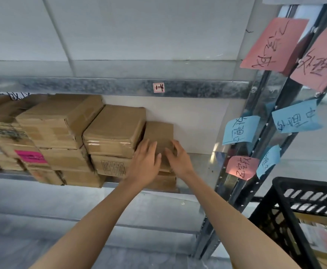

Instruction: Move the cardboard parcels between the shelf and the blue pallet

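Observation:
A small brown cardboard parcel (158, 133) sits at the right end of the stacked parcels on the metal shelf (195, 164). My left hand (145, 164) lies flat on its front with fingers straight. My right hand (178, 158) curls its fingers round the parcel's right front corner. To the left stands a taller stack, its top parcel (116, 129) taped over. More parcels (57, 121) fill the shelf further left. The blue pallet is not in view.
Pink (273, 43) and blue (296, 117) paper notes hang on the shelf's right upright. A black plastic crate (304, 202) stands at the lower right. A lower shelf level (81, 210) runs beneath my arms. Bare shelf lies to the right of the small parcel.

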